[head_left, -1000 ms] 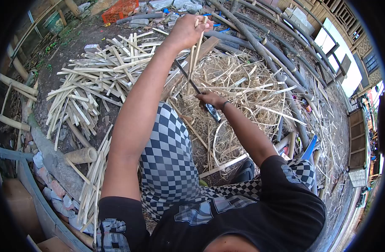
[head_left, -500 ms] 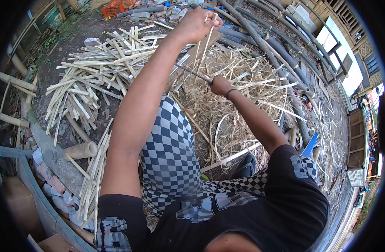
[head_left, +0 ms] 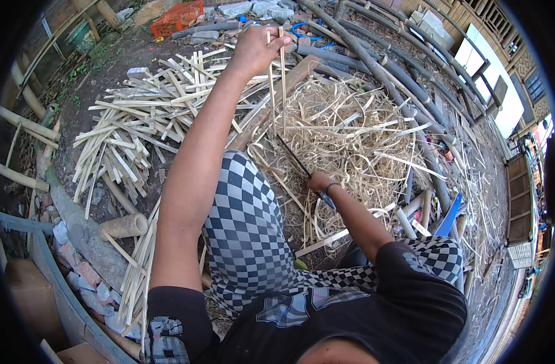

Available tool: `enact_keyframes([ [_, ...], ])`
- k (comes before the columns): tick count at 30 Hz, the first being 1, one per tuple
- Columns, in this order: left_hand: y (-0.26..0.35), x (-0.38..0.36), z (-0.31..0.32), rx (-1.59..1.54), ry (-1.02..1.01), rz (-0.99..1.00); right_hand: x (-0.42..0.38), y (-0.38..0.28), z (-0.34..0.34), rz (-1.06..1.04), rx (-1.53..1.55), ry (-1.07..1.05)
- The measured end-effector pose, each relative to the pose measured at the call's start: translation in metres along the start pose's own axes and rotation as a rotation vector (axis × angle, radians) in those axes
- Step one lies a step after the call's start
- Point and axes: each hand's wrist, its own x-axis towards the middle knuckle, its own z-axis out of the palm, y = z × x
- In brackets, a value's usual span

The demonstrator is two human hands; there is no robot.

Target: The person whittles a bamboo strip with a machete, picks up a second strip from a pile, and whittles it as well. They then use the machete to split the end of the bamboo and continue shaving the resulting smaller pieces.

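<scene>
My left hand (head_left: 256,51), raised at the top centre, grips the upper ends of two thin bamboo strips (head_left: 272,85) that hang down in front of a wooden plank (head_left: 294,77). Closed around a long knife (head_left: 295,156) is my right hand (head_left: 320,182), lower and to the right. The dark blade slants up and left, its tip close to the strips' lower ends. Part of the handle shows behind the hand. A heap of curly bamboo shavings (head_left: 350,130) lies beyond the knife.
Cut bamboo strips (head_left: 144,118) lie piled at left, with more beside my left arm. A thick bamboo piece (head_left: 124,227) rests near them. Long poles (head_left: 404,76) stretch across the upper right. An orange crate (head_left: 177,18) stands at the back; a blue object (head_left: 449,215) lies at right.
My right hand has drawn the knife down toward me, and the blade now points more steeply upward. My left hand has shifted slightly left with the strips, which now hang closer to vertical.
</scene>
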Motion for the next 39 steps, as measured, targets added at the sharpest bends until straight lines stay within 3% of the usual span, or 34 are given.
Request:
enact_keyframes([
  [3,0.016,-0.014,-0.004,0.094,0.079,-0.080,-0.018,0.009,-0.013,0.076,0.193,0.003],
  [5,0.018,-0.017,-0.006,0.126,0.114,-0.099,-0.057,-0.010,-0.063,0.237,0.259,-0.196],
  [7,0.007,-0.013,-0.004,0.092,0.144,-0.016,-0.076,-0.010,-0.098,0.267,0.230,-0.182],
  [8,0.008,-0.015,-0.003,0.034,0.140,-0.042,-0.084,-0.009,-0.117,0.212,0.052,-0.193],
  [13,0.012,-0.019,-0.005,-0.100,0.129,-0.107,-0.142,0.015,-0.197,0.307,-0.033,-0.019],
  [15,0.004,-0.017,-0.003,-0.125,0.137,-0.128,-0.184,0.008,-0.231,0.307,0.067,0.117],
  [19,-0.004,-0.017,0.006,-0.234,0.064,-0.131,-0.227,0.000,-0.263,0.180,0.242,0.534],
  [20,-0.004,-0.018,0.010,-0.178,0.035,-0.138,-0.235,-0.007,-0.266,0.178,0.249,0.539],
  [22,-0.003,-0.020,0.020,-0.111,-0.001,-0.145,-0.247,-0.028,-0.272,-0.024,0.466,0.768],
  [27,0.016,-0.026,0.036,-0.151,-0.061,-0.068,-0.242,-0.078,-0.267,-0.452,1.005,0.774],
  [28,0.030,-0.029,0.036,-0.003,-0.089,-0.069,-0.239,-0.087,-0.265,-0.510,1.041,0.765],
  [33,0.066,-0.044,0.052,0.115,-0.190,0.006,-0.229,-0.109,-0.256,-0.560,1.073,0.825],
  [37,0.067,-0.051,0.065,0.211,-0.230,0.099,-0.210,-0.107,-0.248,-0.542,0.925,0.913],
  [39,0.067,-0.054,0.068,0.227,-0.251,0.100,-0.211,-0.109,-0.247,-0.571,0.770,1.072],
])
